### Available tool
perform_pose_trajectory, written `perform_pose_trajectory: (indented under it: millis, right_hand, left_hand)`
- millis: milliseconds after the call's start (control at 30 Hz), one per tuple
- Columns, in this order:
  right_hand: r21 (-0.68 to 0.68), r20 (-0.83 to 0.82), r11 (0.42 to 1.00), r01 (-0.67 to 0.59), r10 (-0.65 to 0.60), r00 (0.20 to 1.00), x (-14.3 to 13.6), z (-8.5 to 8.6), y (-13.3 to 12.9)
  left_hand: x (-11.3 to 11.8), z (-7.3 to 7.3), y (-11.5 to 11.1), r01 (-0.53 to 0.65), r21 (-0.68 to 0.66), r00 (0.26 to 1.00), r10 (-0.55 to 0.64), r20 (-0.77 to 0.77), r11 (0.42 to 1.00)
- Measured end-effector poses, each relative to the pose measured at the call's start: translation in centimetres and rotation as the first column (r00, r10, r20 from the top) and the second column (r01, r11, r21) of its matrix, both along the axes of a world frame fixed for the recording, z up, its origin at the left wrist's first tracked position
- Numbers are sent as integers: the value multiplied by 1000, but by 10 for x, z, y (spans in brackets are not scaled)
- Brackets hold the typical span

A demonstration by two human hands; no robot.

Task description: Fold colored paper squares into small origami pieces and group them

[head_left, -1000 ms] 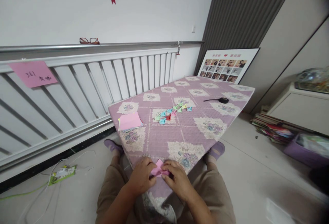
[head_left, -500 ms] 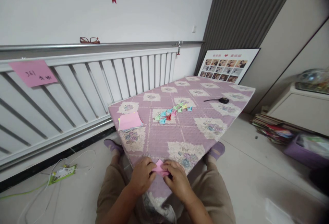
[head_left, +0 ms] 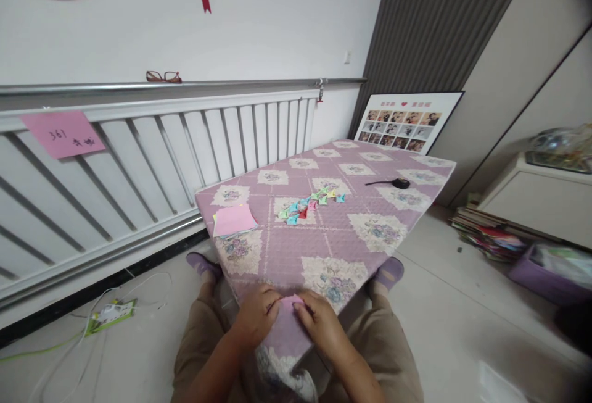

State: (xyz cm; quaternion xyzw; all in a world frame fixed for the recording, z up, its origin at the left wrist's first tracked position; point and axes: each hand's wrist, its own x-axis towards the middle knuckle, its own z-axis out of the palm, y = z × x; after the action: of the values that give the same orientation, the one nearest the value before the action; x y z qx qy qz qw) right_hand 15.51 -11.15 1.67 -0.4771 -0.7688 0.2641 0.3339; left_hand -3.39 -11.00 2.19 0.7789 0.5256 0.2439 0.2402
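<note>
Near the front corner of the cloth-covered table (head_left: 296,261), a small folded piece of pink paper (head_left: 290,302) is pinched between my two hands. My left hand (head_left: 259,313) grips its left end with bent fingers. On the other end are the thumb and fingers of my right hand (head_left: 320,316). The fingers cover much of the paper, so its exact folds are hidden. Farther up the cloth lie several small folded paper pieces (head_left: 303,213) in green, blue, red, pink and yellow. A stack of paper sheets (head_left: 235,221) with pink on top rests by the left edge.
A black object with a thin strap (head_left: 400,183) lies on the table's right side. A white radiator (head_left: 222,137) runs along the wall at left. On the floor are a power strip (head_left: 111,315) with cables and a purple bin (head_left: 546,276). A photo board (head_left: 409,122) leans behind the table.
The pink paper's pointed top no longer shows; a flatter strip is visible between my fingers. Both hands stay in almost the same place, and the camera view has shifted slightly.
</note>
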Motion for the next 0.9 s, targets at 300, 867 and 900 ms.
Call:
perform_pose_trajectory:
  millis: [300, 867, 900]
  right_hand:
    - [-170, 52, 985, 8, 1, 999, 3, 7, 0]
    - [181, 349, 983, 29, -92, 933, 8, -26, 2]
    - [186, 360, 982, 17, -84, 929, 9, -27, 1]
  left_hand:
    - [0, 1, 3, 31, -209, 997, -46, -68, 977]
    - [5, -20, 1, 43, -13, 940, -45, -339, 999]
    - [5, -21, 0, 61, 4, 930, -56, -362, 998]
